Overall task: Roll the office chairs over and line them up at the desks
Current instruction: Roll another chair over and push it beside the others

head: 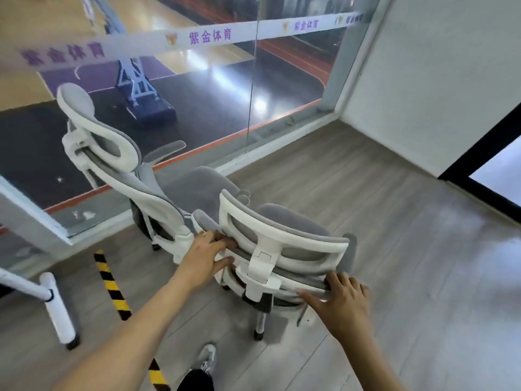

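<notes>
Two white-framed office chairs with grey cushions stand on the wood floor by a glass wall. The near chair (277, 244) is right in front of me, its back turned to me. My left hand (204, 256) grips the left end of its backrest frame. My right hand (342, 303) grips the right end of the same frame. The far chair (112, 153), with a tall headrest, stands just to the left and behind, close against the near one. No desktop is in view.
A white leg with a foot bar (57, 309) stands at the lower left. A yellow-black striped strip (112, 286) runs along the floor. The glass wall (197, 103) closes the far side, a white wall (437, 80) the right. My shoe (207, 359) is below.
</notes>
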The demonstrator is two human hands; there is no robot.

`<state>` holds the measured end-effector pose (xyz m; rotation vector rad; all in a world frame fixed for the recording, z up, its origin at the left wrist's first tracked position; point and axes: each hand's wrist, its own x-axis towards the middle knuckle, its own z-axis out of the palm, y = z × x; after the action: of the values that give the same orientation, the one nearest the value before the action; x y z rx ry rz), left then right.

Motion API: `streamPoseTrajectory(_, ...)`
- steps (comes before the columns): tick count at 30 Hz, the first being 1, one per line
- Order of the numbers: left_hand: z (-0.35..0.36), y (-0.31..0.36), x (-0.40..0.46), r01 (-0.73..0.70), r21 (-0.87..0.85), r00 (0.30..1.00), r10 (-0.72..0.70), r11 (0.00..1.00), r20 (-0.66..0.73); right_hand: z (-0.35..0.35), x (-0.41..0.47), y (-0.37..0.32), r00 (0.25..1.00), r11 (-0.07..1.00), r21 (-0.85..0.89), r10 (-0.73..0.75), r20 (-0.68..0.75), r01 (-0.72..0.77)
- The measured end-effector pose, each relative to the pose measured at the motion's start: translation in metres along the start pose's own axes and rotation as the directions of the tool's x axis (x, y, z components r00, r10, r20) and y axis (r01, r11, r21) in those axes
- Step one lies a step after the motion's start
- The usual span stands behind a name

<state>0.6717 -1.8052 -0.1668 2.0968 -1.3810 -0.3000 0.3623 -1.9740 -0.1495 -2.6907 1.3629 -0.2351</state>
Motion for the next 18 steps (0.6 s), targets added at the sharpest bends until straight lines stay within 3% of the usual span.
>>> streamPoseTrajectory(7, 0.057, 0.065, -0.087, 0.053, 0.049, 0.994, -0.047, 0.997, -0.103, -0.002, -0.062, 0.078, 0.988, 0.99, 0.005, -0.138, -0.071, 0.138)
streamPoseTrajectory(12, 0.093, 0.122, -0.144, 0.14, 0.046, 0.98, -0.131, 0.989, -0.15, -0.017, -0.097, 0.129, 0.98, 0.98, 0.035, -0.196, -0.023, 0.197)
streamPoseTrajectory(18, 0.126, 0.182, -0.208, 0.245, 0.079, 0.95, -0.223, 0.966, -0.219, -0.023, -0.146, 0.174, 0.975, 0.947, 0.231, -0.222, -0.029, 0.223)
